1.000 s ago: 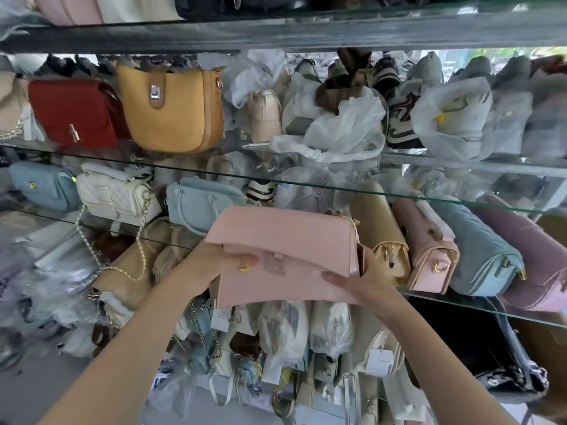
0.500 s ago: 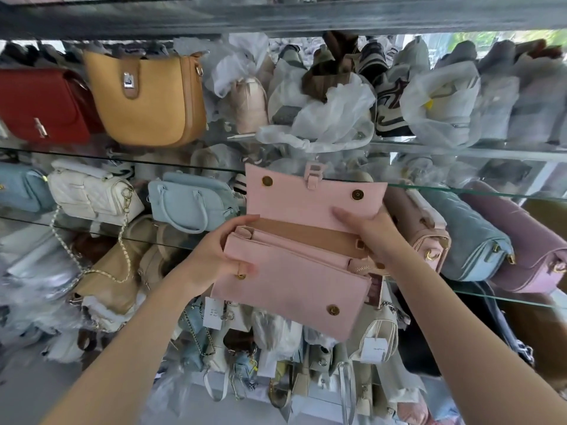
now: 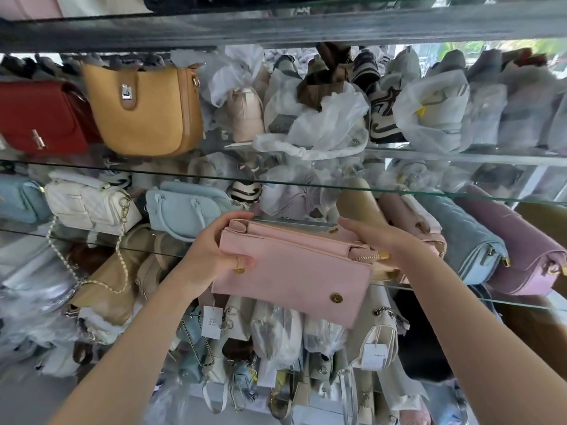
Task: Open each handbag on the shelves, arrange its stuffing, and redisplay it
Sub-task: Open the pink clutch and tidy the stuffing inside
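Note:
I hold a pink flap handbag (image 3: 294, 271) in front of the glass shelves, at the middle shelf's height. Its flap is open and thrown back, so only the flap's edge shows. Gold snap studs show on the bag's front. My left hand (image 3: 214, 250) grips the bag's left end, thumb on the front and fingers over the top. My right hand (image 3: 377, 240) grips the top right end, fingers curled over the open mouth near a gold chain. The inside of the bag and any stuffing are hidden.
A glass shelf edge (image 3: 460, 196) runs across just behind the bag. A mustard bag (image 3: 144, 111) and a red bag (image 3: 43, 118) stand on the upper shelf. A white quilted bag (image 3: 89, 204), a light blue bag (image 3: 184, 210) and a mauve bag (image 3: 521, 253) flank the pink one. Plastic-wrapped bags fill the rest.
The pink bag's flap went from closed to lifted open, and now lies folded back out of sight. Both hands shifted to the bag's top ends and raised it toward the shelf.

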